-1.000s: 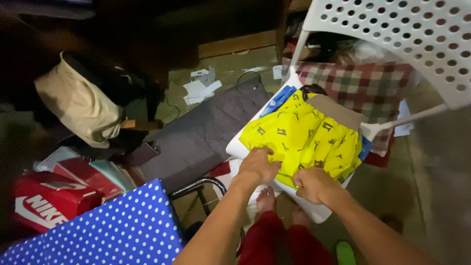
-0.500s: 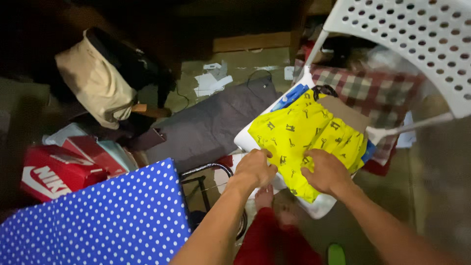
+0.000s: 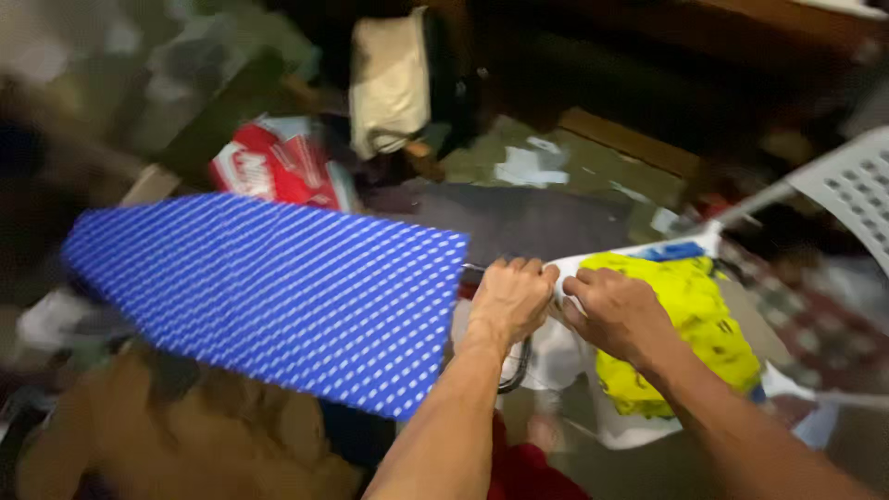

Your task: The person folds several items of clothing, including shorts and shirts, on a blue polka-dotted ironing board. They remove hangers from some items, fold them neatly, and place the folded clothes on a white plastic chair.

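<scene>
A yellow printed cloth (image 3: pixel 694 324) lies on the seat of a white plastic chair (image 3: pixel 857 190) at the right. My left hand (image 3: pixel 511 298) and my right hand (image 3: pixel 616 310) sit close together at the cloth's near-left edge, both with fingers curled around a white edge of fabric (image 3: pixel 560 276) there. The picture is blurred, so I cannot make out the exact grip. A blue ironing board with white dots (image 3: pixel 269 287) stretches across the left, its end just beside my left hand.
A red shoe box (image 3: pixel 269 167) and a beige bag (image 3: pixel 389 79) lie at the back. A grey mat (image 3: pixel 500 218) and scraps of white paper (image 3: pixel 528 167) cover the floor. A brown cloth (image 3: pixel 194 444) lies under the board. A checked fabric (image 3: pixel 815 315) lies at the right.
The view has swung left, bringing the whole ironing board into sight. Both hands have moved from the cloth's middle to its near-left edge and closed on the white fabric.
</scene>
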